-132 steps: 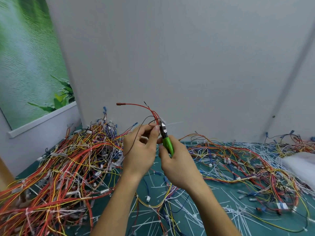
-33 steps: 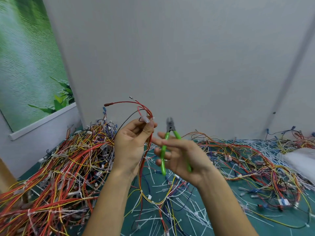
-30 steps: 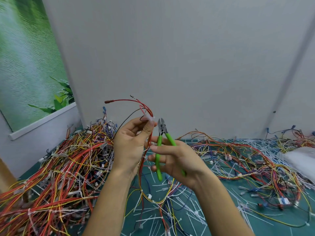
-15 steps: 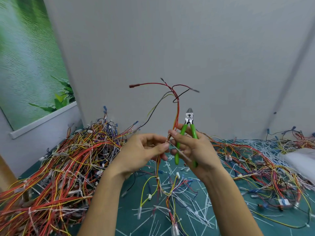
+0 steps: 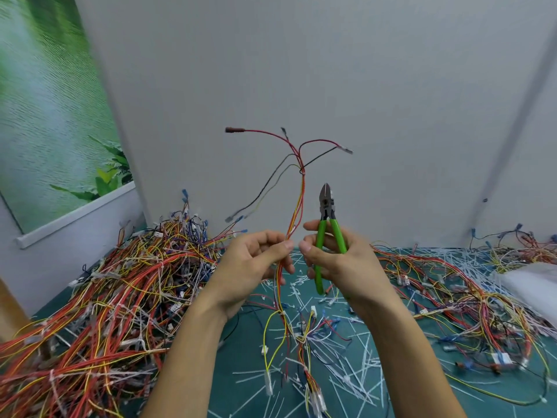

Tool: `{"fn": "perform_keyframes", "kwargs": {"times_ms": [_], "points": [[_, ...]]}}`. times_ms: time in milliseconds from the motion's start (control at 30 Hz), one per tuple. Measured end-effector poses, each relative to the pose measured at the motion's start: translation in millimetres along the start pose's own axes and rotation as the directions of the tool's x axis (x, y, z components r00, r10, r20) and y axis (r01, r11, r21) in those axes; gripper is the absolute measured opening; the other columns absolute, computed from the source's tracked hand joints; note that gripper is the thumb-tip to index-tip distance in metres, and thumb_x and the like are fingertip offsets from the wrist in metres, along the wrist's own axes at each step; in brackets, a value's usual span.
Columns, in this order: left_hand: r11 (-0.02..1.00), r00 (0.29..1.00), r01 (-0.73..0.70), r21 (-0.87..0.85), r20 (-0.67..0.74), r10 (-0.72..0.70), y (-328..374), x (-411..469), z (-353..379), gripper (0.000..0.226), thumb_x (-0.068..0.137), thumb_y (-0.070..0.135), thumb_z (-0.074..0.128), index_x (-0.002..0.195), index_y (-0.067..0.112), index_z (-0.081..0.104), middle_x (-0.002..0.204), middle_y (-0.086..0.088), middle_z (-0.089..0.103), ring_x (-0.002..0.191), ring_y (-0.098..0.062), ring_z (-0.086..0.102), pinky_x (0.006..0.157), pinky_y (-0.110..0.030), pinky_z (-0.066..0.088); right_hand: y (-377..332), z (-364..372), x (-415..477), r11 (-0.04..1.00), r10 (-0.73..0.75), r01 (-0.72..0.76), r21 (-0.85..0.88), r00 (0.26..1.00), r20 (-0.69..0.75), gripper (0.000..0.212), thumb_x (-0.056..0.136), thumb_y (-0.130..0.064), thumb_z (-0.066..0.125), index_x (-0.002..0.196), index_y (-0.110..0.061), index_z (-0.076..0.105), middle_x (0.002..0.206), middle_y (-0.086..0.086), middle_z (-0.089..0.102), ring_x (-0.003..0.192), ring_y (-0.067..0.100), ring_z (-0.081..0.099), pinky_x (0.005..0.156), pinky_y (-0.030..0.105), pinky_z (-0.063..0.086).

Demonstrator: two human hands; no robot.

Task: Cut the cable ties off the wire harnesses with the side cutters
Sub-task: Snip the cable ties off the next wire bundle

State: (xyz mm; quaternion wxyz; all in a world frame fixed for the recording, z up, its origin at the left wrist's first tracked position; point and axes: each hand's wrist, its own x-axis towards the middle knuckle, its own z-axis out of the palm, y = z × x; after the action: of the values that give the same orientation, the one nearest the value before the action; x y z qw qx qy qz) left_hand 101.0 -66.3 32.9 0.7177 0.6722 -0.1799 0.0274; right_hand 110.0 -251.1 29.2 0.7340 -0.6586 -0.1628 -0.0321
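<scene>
Your left hand [image 5: 253, 260] re-pinched the wire harness [image 5: 298, 203] lower and your right hand [image 5: 337, 260], gripping the side cutters [image 5: 327, 212], backed off to 3 o'clock, so that tie was probably gone.

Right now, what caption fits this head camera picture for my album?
The left hand pinches a raised wire harness while the right hand holds green side cutters upright beside it.

A tall heap of wires [image 5: 120, 282] fills the table's left; looser wires [image 5: 452, 291] sprawl across the right. Between them the near mat [image 5: 250, 381] lies low, strewn with flat cut ties [image 5: 346, 378]. Above it, a wire bundle [image 5: 298, 203] pinched by the left hand [image 5: 253, 260] stands upright, with the cutters [image 5: 327, 206] in the right hand [image 5: 337, 260] just beside it.
</scene>
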Motion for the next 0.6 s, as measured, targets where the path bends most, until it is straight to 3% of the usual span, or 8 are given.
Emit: {"fn": "perform_keyframes", "kwargs": {"times_ms": [133,333,600], "points": [[0.995,0.995,0.054,-0.082,0.084,-0.048,-2,0,3,0.029,0.087,0.027,0.076,0.099,0.002,0.068,0.075,-0.006,0.063,0.075,-0.02,0.063,0.059,-0.029,0.053,2,2,-1,1.0,-0.004,0.004,0.005,1.0,-0.001,0.024,0.091,-0.009,0.078,0.11,-0.022,0.072,0.086,0.001,0.074,0.069,0.014,0.068,0.063,0.025,0.055],[0.98,0.995,0.056,-0.193,0.095,-0.038,-4,1,11,0.015,0.095,0.017,0.064,0.097,0.003,0.064,0.077,-0.003,0.06,0.075,-0.018,0.06,0.059,-0.03,0.051,-1,1,-2,0.999,-0.04,0.04,0.008,0.998,0.042,0.025,0.093,-0.006,0.074,0.116,-0.014,0.066,0.087,0.007,0.076,0.074,0.02,0.072,0.067,0.027,0.058],[0.945,0.993,0.009,-0.328,0.113,0.03,-2,2,15,0.016,0.094,0.016,0.06,0.08,0.013,0.065,0.074,-0.002,0.051,0.074,-0.015,0.056,0.058,-0.031,0.048,-4,-1,-2,0.994,-0.104,0.105,0.031,0.994,-0.026,0.024,0.088,-0.005,0.078,0.106,-0.018,0.068,0.081,0.003,0.076,0.073,0.016,0.072,0.066,0.025,0.058]]}}
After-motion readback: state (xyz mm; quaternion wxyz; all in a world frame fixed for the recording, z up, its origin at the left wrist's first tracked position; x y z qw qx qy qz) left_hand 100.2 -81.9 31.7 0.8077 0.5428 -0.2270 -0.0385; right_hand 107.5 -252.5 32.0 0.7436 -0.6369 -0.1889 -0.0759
